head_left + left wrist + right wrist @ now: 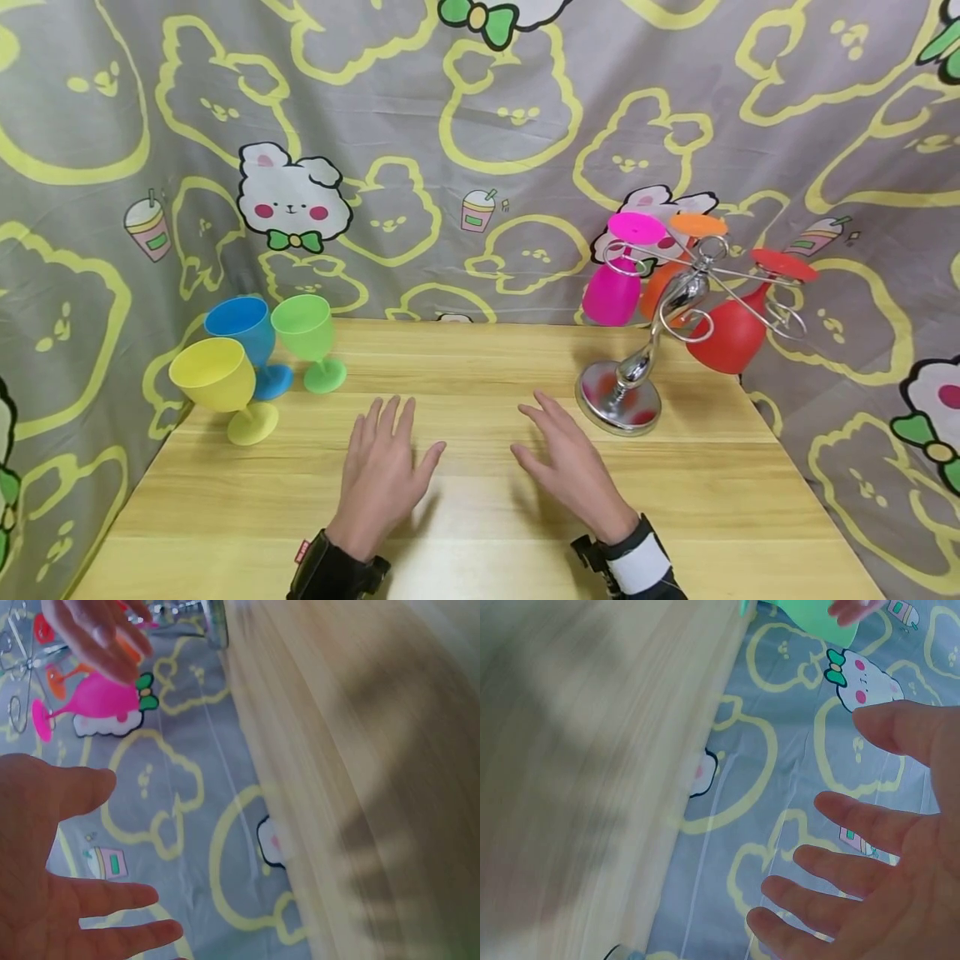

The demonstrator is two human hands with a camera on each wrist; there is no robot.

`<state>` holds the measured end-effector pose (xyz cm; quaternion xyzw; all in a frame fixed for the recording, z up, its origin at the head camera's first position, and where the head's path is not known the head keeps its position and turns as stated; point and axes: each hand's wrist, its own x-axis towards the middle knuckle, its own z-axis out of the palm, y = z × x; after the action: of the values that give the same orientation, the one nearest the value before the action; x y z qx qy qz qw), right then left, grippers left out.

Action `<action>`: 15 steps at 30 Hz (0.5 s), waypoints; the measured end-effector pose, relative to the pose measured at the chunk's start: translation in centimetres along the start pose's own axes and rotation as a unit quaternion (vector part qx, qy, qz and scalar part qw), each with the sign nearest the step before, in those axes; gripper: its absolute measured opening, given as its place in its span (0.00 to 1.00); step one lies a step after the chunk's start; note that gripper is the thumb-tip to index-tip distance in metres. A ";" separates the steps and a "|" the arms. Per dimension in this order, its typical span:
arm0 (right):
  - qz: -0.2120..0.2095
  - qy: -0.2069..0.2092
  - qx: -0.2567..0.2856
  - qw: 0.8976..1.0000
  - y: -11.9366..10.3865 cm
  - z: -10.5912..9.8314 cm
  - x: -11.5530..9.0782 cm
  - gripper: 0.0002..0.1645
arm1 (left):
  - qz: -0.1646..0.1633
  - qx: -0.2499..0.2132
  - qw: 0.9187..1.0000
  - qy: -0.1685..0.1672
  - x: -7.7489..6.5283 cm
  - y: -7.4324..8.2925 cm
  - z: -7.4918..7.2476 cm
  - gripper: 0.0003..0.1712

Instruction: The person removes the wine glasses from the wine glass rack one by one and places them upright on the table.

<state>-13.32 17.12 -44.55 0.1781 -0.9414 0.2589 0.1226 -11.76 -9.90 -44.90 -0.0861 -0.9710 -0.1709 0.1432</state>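
My left hand [384,475] hovers over the wooden table with fingers spread, holding nothing. To its left stand three upright plastic goblets: a yellow one [213,375], a blue one [242,329] and a green one [303,329]. My right hand [570,467], also empty with its fingers extended, is just in front of the round base of a chrome goblet rack [667,308]. Upside down on the rack's arms hang a magenta goblet [612,292], a red goblet [727,333] and an orange goblet [699,225], the last partly hidden behind the post.
The light wood table [480,533] runs back to a grey curtain [405,108] printed with yellow outlines and white rabbits. The curtain also encloses the left and right sides. Black straps [337,571] with cameras sit on both wrists.
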 end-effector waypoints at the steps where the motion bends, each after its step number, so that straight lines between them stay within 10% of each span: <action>1: -0.004 0.002 -0.006 1.000 -0.1 0.2 0.1 0.33 | 0.000 0.001 1.000 -0.008 0.1 0.2 0.1 0.43; 15: 0.014 -0.004 -0.036 0.999 -0.4 1.6 0.9 0.34 | 0.017 0.003 0.999 -0.050 0.5 1.2 1.9 0.41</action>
<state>-14.17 15.68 -45.45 0.1618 -0.9529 0.2258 0.1217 -12.48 -8.03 -46.09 -0.1108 -0.9758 -0.1611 0.0980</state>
